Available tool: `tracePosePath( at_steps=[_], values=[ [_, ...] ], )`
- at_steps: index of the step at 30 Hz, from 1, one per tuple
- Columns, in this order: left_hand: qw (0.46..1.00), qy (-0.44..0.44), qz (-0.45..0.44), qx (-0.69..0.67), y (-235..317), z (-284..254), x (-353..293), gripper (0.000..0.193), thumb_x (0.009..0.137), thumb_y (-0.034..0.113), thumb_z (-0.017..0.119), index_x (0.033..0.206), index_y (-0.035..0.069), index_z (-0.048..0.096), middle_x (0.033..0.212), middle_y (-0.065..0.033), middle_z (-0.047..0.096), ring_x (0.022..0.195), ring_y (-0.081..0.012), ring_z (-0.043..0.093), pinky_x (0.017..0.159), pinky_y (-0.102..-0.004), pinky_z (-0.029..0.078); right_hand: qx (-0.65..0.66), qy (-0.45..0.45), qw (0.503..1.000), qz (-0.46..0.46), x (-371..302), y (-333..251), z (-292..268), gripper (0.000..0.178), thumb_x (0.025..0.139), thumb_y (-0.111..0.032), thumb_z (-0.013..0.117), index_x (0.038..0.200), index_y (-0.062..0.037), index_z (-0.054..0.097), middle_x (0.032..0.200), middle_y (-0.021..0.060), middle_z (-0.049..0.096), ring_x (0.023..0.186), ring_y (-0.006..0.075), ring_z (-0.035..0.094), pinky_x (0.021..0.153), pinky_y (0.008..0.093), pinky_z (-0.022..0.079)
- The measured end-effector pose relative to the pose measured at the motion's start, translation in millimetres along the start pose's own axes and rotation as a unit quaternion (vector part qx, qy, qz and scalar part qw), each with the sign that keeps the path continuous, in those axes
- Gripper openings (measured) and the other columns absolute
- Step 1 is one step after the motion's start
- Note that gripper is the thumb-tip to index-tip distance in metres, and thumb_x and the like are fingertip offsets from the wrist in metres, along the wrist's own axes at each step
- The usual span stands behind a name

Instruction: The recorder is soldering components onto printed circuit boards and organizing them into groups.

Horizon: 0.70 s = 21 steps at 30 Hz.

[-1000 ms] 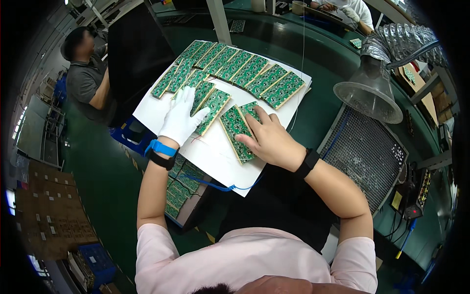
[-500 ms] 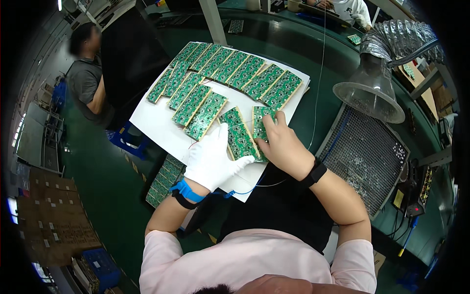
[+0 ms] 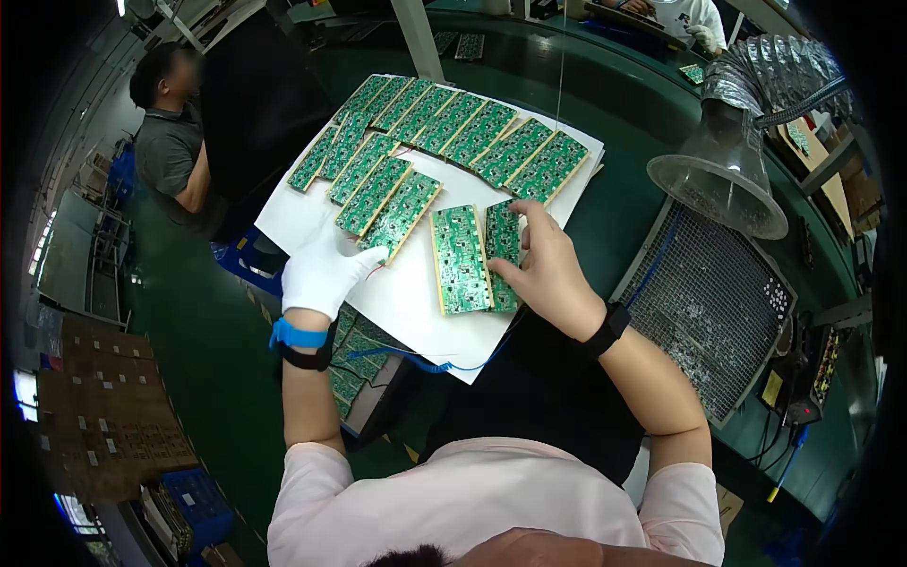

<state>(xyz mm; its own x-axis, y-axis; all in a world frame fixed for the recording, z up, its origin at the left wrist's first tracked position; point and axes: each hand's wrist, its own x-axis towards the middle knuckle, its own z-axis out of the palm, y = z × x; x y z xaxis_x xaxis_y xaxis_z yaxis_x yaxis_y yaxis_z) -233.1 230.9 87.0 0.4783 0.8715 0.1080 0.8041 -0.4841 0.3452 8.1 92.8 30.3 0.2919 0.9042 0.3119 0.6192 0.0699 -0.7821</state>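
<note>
My right hand holds a narrow green circuit board, thumb on its near part and fingers at its far end. That board looks darker and slightly tilted. Close against its left side lies another green circuit board with pale strips along its long edges. My left hand, in a white glove, is over the left part of the white sheet. Its thumb is spread toward the near corner of a circuit board in the nearer row. Its other fingertips are hard to make out.
More circuit boards lie in rows across the sheet's far side. At right, a clear fume hood hangs over a grid mat. A blue cord crosses the sheet's near edge. Another person is at the left.
My left hand has left the two nearest boards and moved left. The left one of that pair has turned straighter. The board in my right hand now looks tilted.
</note>
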Motion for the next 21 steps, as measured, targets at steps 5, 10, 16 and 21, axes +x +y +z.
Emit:
tracePosePath(
  at_steps=[5, 10, 16, 21],
  values=[
    [0.989, 0.073, 0.115, 0.059, -37.7, 44.5, 15.2, 0.085, 0.078, 0.054, 0.076, 0.143, 0.004, 0.050, 0.141, -0.0174, 0.055, 0.120, -0.0332, 0.060, 0.096, -0.0377, 0.052, -0.057, 0.091, 0.993, -0.057, -4.5, -1.0, -1.3, 0.055, 0.078, -0.003, 0.078, 0.125, -0.0019, 0.050, 0.096, 0.0167, 0.057, 0.073, 0.0278, 0.058, 0.065, 0.0386, 0.049],
    [0.990, 0.006, 0.119, 0.072, -39.0, 40.4, 27.2, 0.085, 0.081, 0.059, 0.072, 0.141, 0.003, 0.051, 0.151, -0.0160, 0.045, 0.126, -0.0316, 0.057, 0.098, -0.0360, 0.051, -0.060, 0.061, 0.996, -0.035, -14.8, 9.3, -12.8, 0.046, 0.079, -0.002, 0.077, 0.119, -0.0009, 0.055, 0.093, 0.0139, 0.055, 0.067, 0.0220, 0.055, 0.059, 0.0334, 0.048],
    [0.980, 0.128, 0.115, 0.099, -25.3, 45.7, 21.4, 0.083, 0.080, 0.061, 0.071, 0.137, 0.002, 0.055, 0.141, -0.0179, 0.054, 0.115, -0.0337, 0.062, 0.092, -0.0400, 0.053, 0.062, -0.013, 0.997, 0.039, -28.9, -1.6, -6.5, 0.041, 0.081, -0.002, 0.076, 0.118, 0.0000, 0.058, 0.099, 0.0119, 0.055, 0.065, 0.0144, 0.058, 0.059, 0.0278, 0.052],
    [0.983, -0.010, 0.181, -0.017, 35.7, 43.8, -32.4, 0.076, 0.081, 0.057, 0.072, 0.133, 0.004, 0.056, 0.132, -0.0155, 0.060, 0.099, -0.0322, 0.067, 0.081, -0.0426, 0.055, 0.037, 0.012, 0.999, 0.038, -37.1, -7.8, -6.9, 0.043, 0.082, 0.001, 0.075, 0.121, 0.0012, 0.056, 0.108, 0.0125, 0.053, 0.077, 0.0158, 0.068, 0.065, 0.0283, 0.058]
  ],
)
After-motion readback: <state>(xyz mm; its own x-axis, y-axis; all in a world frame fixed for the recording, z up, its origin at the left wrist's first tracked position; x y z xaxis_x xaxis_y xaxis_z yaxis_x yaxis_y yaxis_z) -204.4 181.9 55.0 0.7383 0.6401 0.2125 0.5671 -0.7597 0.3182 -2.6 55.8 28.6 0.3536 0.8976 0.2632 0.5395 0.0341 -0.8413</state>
